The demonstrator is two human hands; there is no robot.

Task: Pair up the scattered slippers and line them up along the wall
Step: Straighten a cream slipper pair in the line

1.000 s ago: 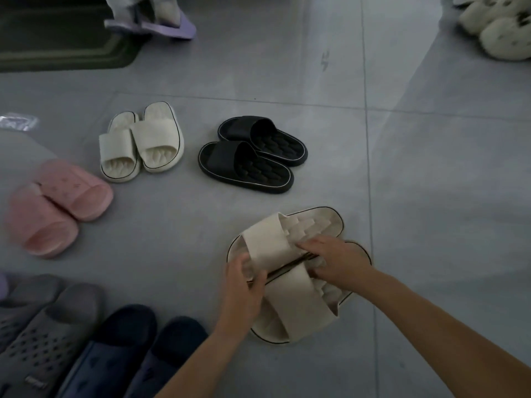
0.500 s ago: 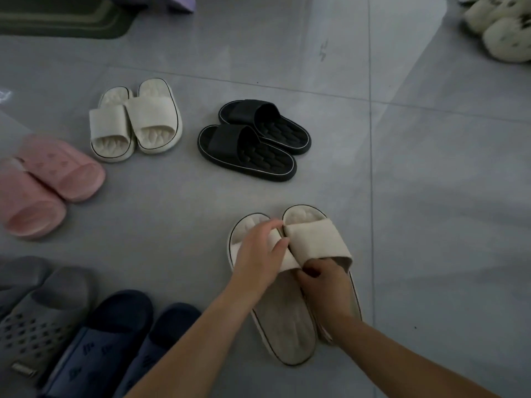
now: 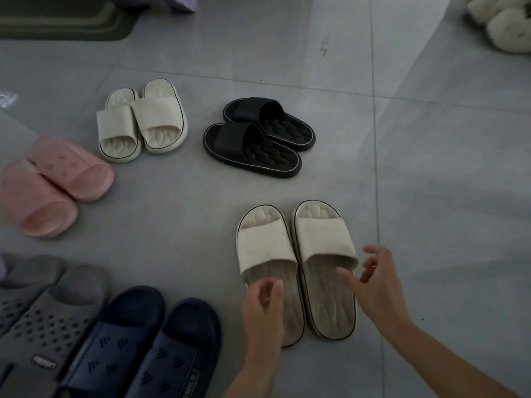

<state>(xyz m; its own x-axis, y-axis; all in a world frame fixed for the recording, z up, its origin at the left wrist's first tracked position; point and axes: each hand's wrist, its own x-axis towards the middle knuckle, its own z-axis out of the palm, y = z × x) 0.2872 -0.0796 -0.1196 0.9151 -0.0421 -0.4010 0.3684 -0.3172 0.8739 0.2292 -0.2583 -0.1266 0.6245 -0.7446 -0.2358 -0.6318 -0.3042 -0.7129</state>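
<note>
A large cream pair of slippers (image 3: 296, 254) with dark piping lies side by side on the grey floor, toes pointing away from me. My left hand (image 3: 263, 305) hovers over the heel of the left slipper, fingers loosely curled, holding nothing. Beside the heel of the right slipper my right hand (image 3: 376, 282) has its fingers spread and is empty too. Further off lie a smaller cream pair (image 3: 143, 122), a black pair (image 3: 258, 136), a pink pair (image 3: 54, 185), a grey pair (image 3: 43, 311) and a navy pair (image 3: 138, 346).
A dark green mat (image 3: 63, 21) lies at the top left, with a purple slipper (image 3: 181, 2) at its edge. Fluffy white slippers (image 3: 502, 24) sit at the top right. A clear plastic scrap (image 3: 7, 99) is at the left edge. Bare floor tiles (image 3: 445, 182) stretch to the right.
Both hands held the large cream slippers and turned them side by side. Now both hands have let go and pulled back toward the heels; the pair rests on the floor.
</note>
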